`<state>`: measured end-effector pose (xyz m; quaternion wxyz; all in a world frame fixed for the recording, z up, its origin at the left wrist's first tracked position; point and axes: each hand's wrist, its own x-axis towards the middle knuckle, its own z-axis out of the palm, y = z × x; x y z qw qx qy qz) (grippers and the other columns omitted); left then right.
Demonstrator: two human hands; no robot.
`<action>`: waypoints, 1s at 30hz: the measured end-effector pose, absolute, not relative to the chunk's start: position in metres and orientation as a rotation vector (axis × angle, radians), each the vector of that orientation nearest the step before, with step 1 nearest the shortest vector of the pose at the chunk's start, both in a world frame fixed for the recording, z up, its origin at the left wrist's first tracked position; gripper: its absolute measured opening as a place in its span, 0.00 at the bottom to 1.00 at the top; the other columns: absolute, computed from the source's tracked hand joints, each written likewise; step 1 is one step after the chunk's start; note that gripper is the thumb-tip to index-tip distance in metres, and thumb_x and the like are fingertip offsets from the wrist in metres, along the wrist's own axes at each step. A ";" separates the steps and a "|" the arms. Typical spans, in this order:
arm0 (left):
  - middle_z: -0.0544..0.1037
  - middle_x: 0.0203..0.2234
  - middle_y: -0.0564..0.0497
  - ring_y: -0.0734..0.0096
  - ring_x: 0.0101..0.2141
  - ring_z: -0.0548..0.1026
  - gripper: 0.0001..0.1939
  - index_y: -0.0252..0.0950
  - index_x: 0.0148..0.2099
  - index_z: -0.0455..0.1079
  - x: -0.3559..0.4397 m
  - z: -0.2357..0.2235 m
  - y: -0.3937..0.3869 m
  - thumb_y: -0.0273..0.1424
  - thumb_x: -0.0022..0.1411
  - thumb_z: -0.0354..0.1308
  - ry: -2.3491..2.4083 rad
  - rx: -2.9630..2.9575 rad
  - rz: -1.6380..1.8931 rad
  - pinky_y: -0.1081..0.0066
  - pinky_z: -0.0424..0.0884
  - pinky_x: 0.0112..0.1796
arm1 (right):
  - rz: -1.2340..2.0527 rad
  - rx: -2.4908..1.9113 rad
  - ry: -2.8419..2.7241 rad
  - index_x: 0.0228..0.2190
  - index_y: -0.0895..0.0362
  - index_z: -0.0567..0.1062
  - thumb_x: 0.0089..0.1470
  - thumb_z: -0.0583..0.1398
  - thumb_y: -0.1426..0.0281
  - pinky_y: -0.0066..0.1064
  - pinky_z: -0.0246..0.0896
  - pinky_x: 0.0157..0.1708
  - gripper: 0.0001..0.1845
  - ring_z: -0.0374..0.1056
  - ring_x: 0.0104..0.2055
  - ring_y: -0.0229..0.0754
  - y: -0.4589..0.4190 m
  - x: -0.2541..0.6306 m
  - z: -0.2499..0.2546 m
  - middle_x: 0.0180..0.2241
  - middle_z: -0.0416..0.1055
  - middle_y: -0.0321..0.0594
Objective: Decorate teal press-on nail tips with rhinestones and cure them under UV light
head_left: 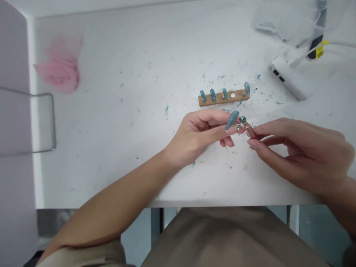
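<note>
Two bare hands meet above the table (111, 126), toward its near edge. The left hand (194, 139) is closed in a pinch, holding a long blue nail (232, 120) on a small metal holder (238, 126). The right hand (306, 155) has thumb and fingertips narrowed on a slim pinkish tool (249, 131), its round teal end (243, 119) just beside the nail. Just beyond the hands, a wooden strip (238, 97) carries four smaller blue nails (213, 95) and a white dot (233, 95), with teal specks (258, 77) around it. Farther off, pink cloth (62, 74) lies near the left edge; a white device (289, 79) and clear bag (272, 22) lie toward the far right corner.
</note>
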<state>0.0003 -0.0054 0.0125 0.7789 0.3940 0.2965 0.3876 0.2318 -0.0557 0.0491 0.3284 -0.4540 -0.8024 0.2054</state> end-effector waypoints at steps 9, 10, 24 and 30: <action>0.90 0.37 0.53 0.77 0.30 0.84 0.03 0.46 0.43 0.89 -0.002 0.007 -0.005 0.34 0.66 0.77 0.606 0.852 0.834 0.77 0.83 0.33 | 0.387 -1.093 -2.265 0.45 0.54 0.74 0.72 0.64 0.74 0.23 0.73 0.30 0.04 0.77 0.33 0.28 -0.053 0.228 0.053 0.41 0.81 0.30; 0.90 0.37 0.53 0.78 0.30 0.84 0.03 0.47 0.43 0.89 -0.002 0.008 -0.005 0.34 0.66 0.77 0.605 0.855 0.834 0.77 0.83 0.34 | 0.377 -1.091 -2.273 0.45 0.54 0.74 0.72 0.64 0.74 0.24 0.73 0.29 0.04 0.77 0.33 0.28 -0.053 0.228 0.053 0.41 0.81 0.30; 0.90 0.36 0.56 0.83 0.28 0.84 0.05 0.45 0.44 0.89 -0.001 0.009 -0.004 0.30 0.66 0.76 0.542 0.832 0.836 0.83 0.83 0.34 | 0.404 -1.154 -2.208 0.44 0.54 0.76 0.71 0.65 0.73 0.22 0.77 0.34 0.03 0.79 0.35 0.29 -0.053 0.228 0.054 0.42 0.81 0.31; 0.90 0.37 0.53 0.78 0.29 0.84 0.04 0.45 0.43 0.89 -0.001 0.009 -0.004 0.35 0.64 0.78 0.616 0.841 0.830 0.78 0.83 0.33 | 0.405 -1.086 -2.258 0.45 0.54 0.75 0.71 0.64 0.73 0.23 0.74 0.31 0.03 0.78 0.33 0.27 -0.052 0.228 0.054 0.42 0.81 0.29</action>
